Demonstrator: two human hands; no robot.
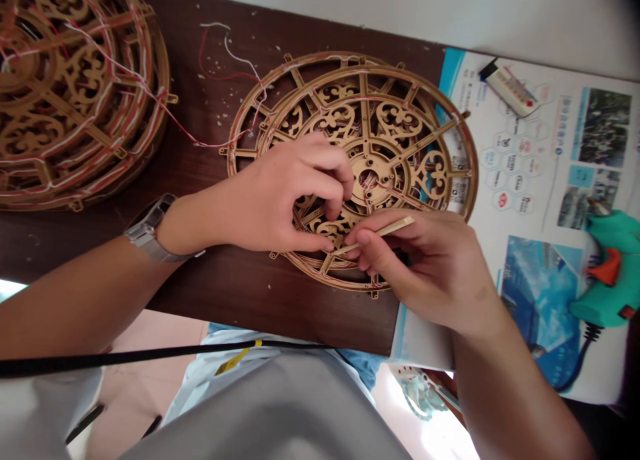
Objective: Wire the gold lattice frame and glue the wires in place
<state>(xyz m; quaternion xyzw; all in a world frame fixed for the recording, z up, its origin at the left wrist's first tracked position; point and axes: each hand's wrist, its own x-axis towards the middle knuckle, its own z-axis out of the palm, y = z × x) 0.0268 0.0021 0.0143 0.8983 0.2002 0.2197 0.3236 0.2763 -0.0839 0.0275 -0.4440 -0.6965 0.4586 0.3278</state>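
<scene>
A round, gold-coloured openwork frame [367, 143] with scroll ornaments lies on the dark table, red and white wires running along its channels. My right hand [430, 267] pinches a thin pale wooden stick [395, 227], whose lower left tip meets the frame's near rim. Over the frame's left part reaches my left hand [305, 193], fingers curled and apart, the thumb tip close to the stick's tip. Nothing shows between those left fingers. Loose red and white wires [227, 43] trail from the frame's left side onto the table.
Several similar frames [100, 140] are stacked at the left, wired too. A printed poster [555, 153] covers the right side, bearing a small black-and-white box-like item [510, 88] and a teal glue gun [613, 267] with an orange trigger. A wall borders the far edge.
</scene>
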